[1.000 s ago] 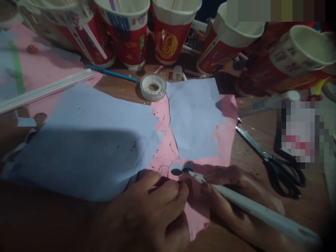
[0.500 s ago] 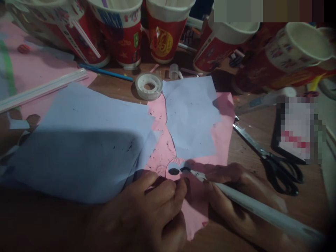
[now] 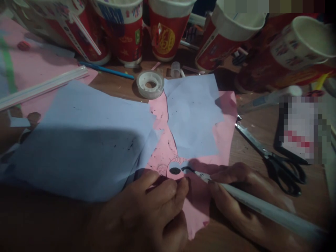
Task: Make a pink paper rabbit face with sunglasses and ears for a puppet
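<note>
Two hands rested close together over pink paper (image 3: pixel 195 217) on the table (image 3: pixel 245 154).
The left hand (image 3: pixel 149 206) pressed with curled fingers, perhaps so the paper would not slip; whether it pinched, I could not tell. The right hand (image 3: pixel 236 196) pinched a white marker (image 3: pixel 262 203), slanted, it seemed, to bring its tip beside the black oval (image 3: pixel 175 170).

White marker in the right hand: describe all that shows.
The white marker looks like plastic: a long, pale, straight barrel, dark-smudged near its uncapped tip. The right hand grips it slantwise, tip toward the picture's upper left, at a dark curved line; whether it touches there is unclear. The far end fades into shadow.
</note>
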Motion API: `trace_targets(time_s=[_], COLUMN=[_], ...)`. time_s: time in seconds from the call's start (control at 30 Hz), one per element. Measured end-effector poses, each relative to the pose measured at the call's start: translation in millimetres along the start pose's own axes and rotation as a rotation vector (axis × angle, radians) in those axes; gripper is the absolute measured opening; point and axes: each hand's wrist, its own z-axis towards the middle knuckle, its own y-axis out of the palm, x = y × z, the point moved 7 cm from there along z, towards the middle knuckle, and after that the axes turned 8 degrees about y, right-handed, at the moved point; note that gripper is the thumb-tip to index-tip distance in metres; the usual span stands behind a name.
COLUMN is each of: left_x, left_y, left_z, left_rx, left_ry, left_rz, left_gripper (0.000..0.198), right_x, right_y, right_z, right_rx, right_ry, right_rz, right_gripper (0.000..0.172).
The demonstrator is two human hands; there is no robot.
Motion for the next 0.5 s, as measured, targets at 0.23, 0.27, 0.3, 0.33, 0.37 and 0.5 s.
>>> trace_targets(time_s=[0.23, 0.27, 0.3, 0.33, 0.37, 0.5], left_x=[2, 2, 1, 0, 0, 1], left_y=[0.7, 0.8, 1.0, 0.7, 0.6, 0.4], left_z=[1, 1, 2, 2, 2, 3], left_rx=[-0.013, -0.012, -0.012, -0.007, -0.007, -0.024], left_ry=[-0.044, -0.046, -0.053, -0.060, -0.060, -0.066], left_rz=[-0.003, -0.002, -0.003, -0.003, -0.005, 0.000], left_gripper=[0.012, 0.012, 0.012, 0.012, 0.013, 0.013], right_x=[13, 15, 15, 14, 12, 13], right_y=[-5, -5, -5, -4, -4, -3], right_z=[-8, -8, -9, -8, -8, -7], right_rx=[0.039, 0.042, 0.045, 0.042, 0.040, 0.042], right_ry=[0.253, 0.259, 0.243, 0.211, 0.178, 0.222], right_rz=[-0.155, -0.153, -0.141, -0.122, -0.111, -0.176], right_gripper=[0.007, 0.007, 0.007, 0.007, 0.007, 0.006])
